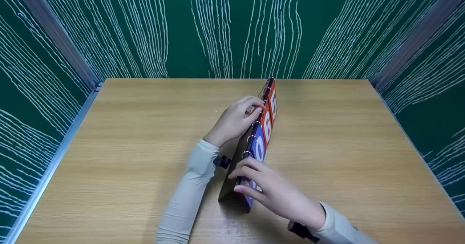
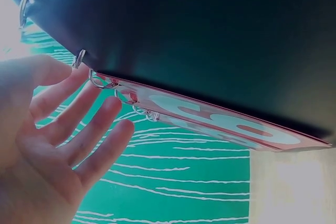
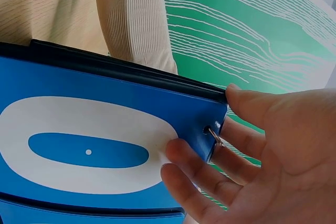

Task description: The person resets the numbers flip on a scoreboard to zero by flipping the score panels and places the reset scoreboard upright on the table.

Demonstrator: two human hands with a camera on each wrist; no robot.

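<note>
A tent-shaped flip scoreboard (image 1: 257,142) stands on the wooden table. Along its top edge, metal rings hold red cards reading 6 and 5 and blue cards, one showing 0. My left hand (image 1: 238,118) reaches over the top edge beside the red cards. In the left wrist view, its fingers (image 2: 100,148) are spread and the thumb is right at a ring (image 2: 80,59). My right hand (image 1: 274,189) spans the near end of the top edge. In the right wrist view its thumb meets the corner, two fingertips overlap the blue card (image 2: 210,35)'s dark backing side.
Wooden table (image 1: 127,135) surface extends to both sides of the scoreboard. Green walls (image 1: 181,29) with wavy white lines enclose the back and sides. Dark wrist cameras (image 1: 303,231) are strapped over the pale sleeves (image 1: 185,200).
</note>
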